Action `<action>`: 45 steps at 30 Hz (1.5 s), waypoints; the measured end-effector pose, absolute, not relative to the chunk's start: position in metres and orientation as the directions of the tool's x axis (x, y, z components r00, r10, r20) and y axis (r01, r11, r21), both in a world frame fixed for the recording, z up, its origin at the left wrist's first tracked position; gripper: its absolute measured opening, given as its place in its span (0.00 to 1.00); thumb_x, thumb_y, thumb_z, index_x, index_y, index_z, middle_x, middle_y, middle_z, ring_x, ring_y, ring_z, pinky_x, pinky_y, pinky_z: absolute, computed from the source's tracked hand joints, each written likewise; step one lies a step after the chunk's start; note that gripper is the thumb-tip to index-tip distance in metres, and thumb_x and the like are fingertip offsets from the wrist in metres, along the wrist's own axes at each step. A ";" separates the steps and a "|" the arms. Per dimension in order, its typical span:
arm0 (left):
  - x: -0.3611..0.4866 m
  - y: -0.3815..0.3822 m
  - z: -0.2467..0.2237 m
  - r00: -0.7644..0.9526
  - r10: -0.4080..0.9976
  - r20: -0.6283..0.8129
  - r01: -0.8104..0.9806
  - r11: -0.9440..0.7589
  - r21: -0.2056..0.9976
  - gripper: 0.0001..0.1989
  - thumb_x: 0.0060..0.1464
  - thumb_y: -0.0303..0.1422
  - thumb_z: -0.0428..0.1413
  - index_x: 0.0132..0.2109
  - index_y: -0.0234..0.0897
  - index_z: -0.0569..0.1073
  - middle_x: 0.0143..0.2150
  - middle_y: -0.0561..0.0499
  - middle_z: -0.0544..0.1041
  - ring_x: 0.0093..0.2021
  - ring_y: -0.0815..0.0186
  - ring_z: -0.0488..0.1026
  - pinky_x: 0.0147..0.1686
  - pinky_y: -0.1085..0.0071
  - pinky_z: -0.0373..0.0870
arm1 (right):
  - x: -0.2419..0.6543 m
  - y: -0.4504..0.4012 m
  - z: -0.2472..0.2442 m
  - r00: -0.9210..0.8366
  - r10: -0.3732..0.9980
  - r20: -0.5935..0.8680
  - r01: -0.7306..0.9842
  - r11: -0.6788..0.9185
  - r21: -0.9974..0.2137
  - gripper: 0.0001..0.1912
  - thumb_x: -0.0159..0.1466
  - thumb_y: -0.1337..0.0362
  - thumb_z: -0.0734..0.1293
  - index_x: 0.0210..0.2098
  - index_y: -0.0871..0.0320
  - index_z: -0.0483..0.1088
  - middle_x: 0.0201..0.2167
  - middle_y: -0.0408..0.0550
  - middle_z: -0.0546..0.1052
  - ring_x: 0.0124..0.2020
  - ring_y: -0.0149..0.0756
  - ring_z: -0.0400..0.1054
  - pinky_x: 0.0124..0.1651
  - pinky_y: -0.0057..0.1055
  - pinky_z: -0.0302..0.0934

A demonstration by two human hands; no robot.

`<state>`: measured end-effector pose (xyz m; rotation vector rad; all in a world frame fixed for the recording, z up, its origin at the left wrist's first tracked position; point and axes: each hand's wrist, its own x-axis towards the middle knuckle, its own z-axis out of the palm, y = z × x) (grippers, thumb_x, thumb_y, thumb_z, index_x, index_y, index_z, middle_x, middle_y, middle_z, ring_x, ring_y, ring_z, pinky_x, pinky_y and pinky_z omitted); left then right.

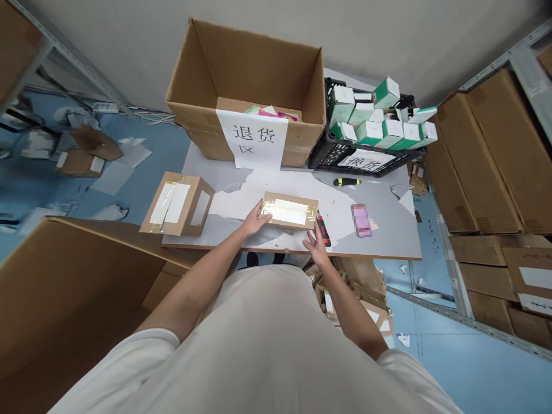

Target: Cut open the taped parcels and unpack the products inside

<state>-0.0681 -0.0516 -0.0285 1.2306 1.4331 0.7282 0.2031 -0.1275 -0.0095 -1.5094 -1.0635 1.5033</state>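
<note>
A small taped cardboard box [290,210] with a white label is held between my two hands over the front of the table. My left hand [255,221] grips its left end, thumb on top. At the right end, my right hand [317,244] has its fingers against the near corner. Just beside that hand lies a red and black utility knife [324,231], partly behind the box. To the left stands a larger cardboard box [179,204] with a white label and tape. A pink pixelated packet [361,220] lies to the right.
A big open carton [254,69] with a paper sign stands at the back of the table [388,241]. Beside it a black crate [319,155] holds several green-and-white boxes. A yellow and black tool [347,181] lies before it. A large open carton [86,276] is at my left.
</note>
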 end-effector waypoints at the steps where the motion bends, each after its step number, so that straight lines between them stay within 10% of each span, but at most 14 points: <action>1: -0.068 -0.053 -0.031 0.084 0.942 -0.325 0.286 0.289 0.914 0.46 0.52 0.50 0.57 0.70 0.41 0.45 0.67 0.43 0.59 0.64 0.54 0.61 0.63 0.60 0.55 | 0.206 -0.128 -0.012 -0.037 0.926 -0.377 0.061 -0.374 -0.925 0.53 0.52 0.48 0.72 0.69 0.40 0.40 0.71 0.48 0.45 0.68 0.50 0.50 0.64 0.49 0.51; 9: -0.077 -0.070 -0.043 0.084 0.959 -0.271 0.328 0.230 0.916 0.44 0.45 0.49 0.62 0.66 0.36 0.59 0.62 0.41 0.67 0.62 0.51 0.63 0.60 0.58 0.60 | 0.230 -0.105 -0.031 0.037 0.923 -0.384 0.120 -0.386 -0.915 0.51 0.52 0.53 0.71 0.69 0.49 0.43 0.64 0.59 0.61 0.58 0.48 0.65 0.57 0.49 0.62; 19: -0.071 -0.076 -0.063 -0.038 0.956 -0.291 0.415 0.280 0.866 0.28 0.50 0.50 0.55 0.52 0.35 0.73 0.47 0.43 0.78 0.44 0.56 0.76 0.48 0.60 0.70 | 0.236 -0.072 -0.051 -0.131 0.903 -0.409 0.252 -0.368 -0.895 0.42 0.52 0.63 0.71 0.64 0.48 0.54 0.62 0.53 0.64 0.61 0.48 0.61 0.59 0.51 0.59; 36: -0.075 -0.066 -0.030 -0.030 0.960 -0.279 0.473 0.260 0.842 0.27 0.52 0.47 0.53 0.54 0.36 0.72 0.47 0.42 0.75 0.41 0.59 0.74 0.42 0.63 0.73 | 0.226 -0.064 -0.014 -0.075 0.942 -0.326 0.392 -0.273 -0.879 0.27 0.61 0.55 0.62 0.58 0.55 0.63 0.52 0.54 0.74 0.43 0.42 0.73 0.49 0.43 0.67; 45: -0.071 -0.058 -0.035 -0.010 0.953 -0.302 0.573 0.254 0.780 0.26 0.56 0.48 0.48 0.52 0.35 0.74 0.42 0.44 0.77 0.39 0.59 0.73 0.45 0.63 0.70 | 0.225 -0.062 -0.026 0.064 0.939 -0.337 0.519 -0.320 -0.793 0.29 0.64 0.45 0.56 0.54 0.56 0.70 0.51 0.53 0.75 0.51 0.45 0.70 0.58 0.43 0.60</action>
